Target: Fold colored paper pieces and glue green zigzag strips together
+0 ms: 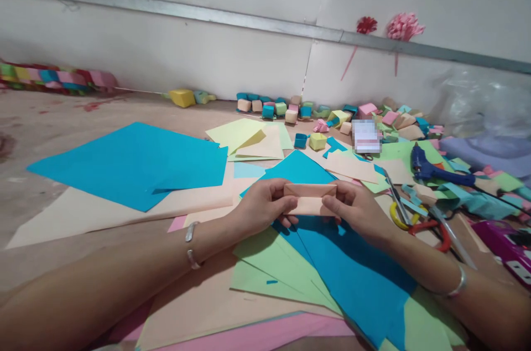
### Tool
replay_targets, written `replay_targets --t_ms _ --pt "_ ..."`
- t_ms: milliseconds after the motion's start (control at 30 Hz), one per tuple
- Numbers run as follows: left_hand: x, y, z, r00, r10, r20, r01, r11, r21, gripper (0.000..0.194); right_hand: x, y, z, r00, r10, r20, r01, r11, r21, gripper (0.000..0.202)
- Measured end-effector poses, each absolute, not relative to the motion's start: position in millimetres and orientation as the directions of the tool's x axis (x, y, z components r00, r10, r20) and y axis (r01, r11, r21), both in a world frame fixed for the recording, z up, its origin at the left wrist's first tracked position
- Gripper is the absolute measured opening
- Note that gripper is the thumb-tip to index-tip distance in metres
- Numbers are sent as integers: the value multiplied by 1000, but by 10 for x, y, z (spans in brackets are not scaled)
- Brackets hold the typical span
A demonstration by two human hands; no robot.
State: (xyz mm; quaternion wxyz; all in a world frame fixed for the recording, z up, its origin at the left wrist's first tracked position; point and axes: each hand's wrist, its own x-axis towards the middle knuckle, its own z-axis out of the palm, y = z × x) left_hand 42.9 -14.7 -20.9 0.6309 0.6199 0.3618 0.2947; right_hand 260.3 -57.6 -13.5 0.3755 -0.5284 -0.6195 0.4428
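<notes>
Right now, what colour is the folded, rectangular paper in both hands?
Pale peach folded paper, in head view.

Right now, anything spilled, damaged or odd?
Yes. Red smudges mark the work surface at back left, by the row of paper boxes; spill or old stain, can't tell. The large blue sheet has a jagged notch at its right corner.

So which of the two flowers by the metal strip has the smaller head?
The red flower, on the left; the pink flower to its right is wider.
</notes>
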Motion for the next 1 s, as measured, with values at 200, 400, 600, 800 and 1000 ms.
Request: replay_targets --t_ms 200,400,600,800,1000 --pt "412 -156 -155 578 811 -88 38 81 996 19 2578 -579 -161 -120 988 -96 246 -65 -967 27" --pt "415 -163 -115 584 806 -100 -6 128 992 16 2595 -571 -190 -134 987 -85 145 -65 -987 30" --pt "436 -173 -108 530 842 -104 24 108 994 16 2602 -585 -216 -230 960 -161 28 -159 -987 41" --pt "439 -187 -96 509 857 -78 10 84 996 23 2592 -552 -235 -163 955 -249 -161 -274 -948 26" --pt "408 -190 -66 528 845 -88 -151 195 969 6 2605 -507 -238 -123 955 -270 -207 -290 -934 12"
